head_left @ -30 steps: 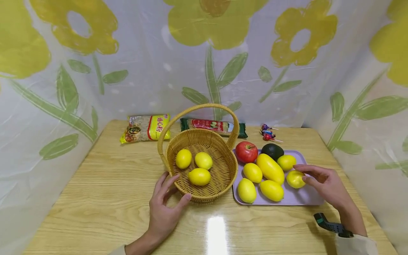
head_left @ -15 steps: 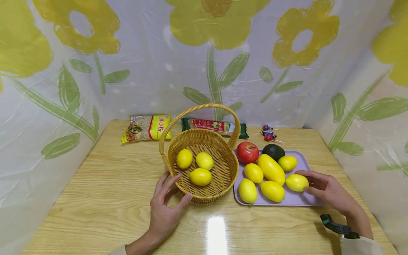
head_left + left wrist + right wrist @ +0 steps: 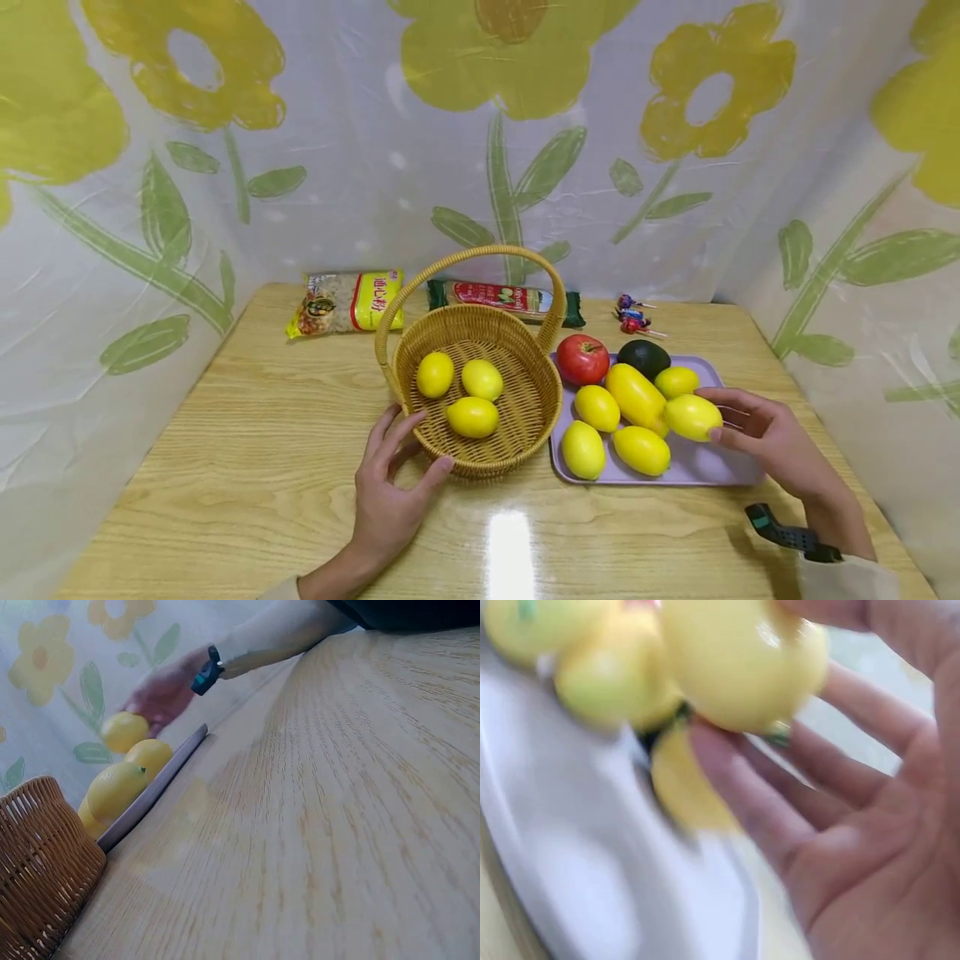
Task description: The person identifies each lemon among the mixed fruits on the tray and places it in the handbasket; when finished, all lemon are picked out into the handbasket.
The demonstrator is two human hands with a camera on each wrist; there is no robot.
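Note:
In the head view, my right hand (image 3: 780,433) pinches a lemon (image 3: 693,417) between thumb and fingers, slightly above the purple tray (image 3: 720,467). The right wrist view shows that lemon (image 3: 742,660) lifted, blurred, with the fingers behind and below it. On the tray lie several more lemons (image 3: 642,450), a long yellow fruit (image 3: 633,393), a red apple-like fruit (image 3: 582,359) and a dark avocado (image 3: 643,358). My left hand (image 3: 393,492) rests with spread fingers and thumb against the near-left side of a wicker basket (image 3: 525,400), which contains 3 lemons (image 3: 472,417).
Behind the basket lie a yellow pasta bag (image 3: 348,302) and a green-and-red packet (image 3: 510,300). Several lollipops (image 3: 632,315) lie at the back right. The basket's tall handle (image 3: 480,252) arches over it. Flowered curtains (image 3: 337,167) surround the wooden table (image 3: 247,467).
My right hand has closed on the lemon at the tray's right and raised it, now moving slightly left. My left hand and the basket have stayed put.

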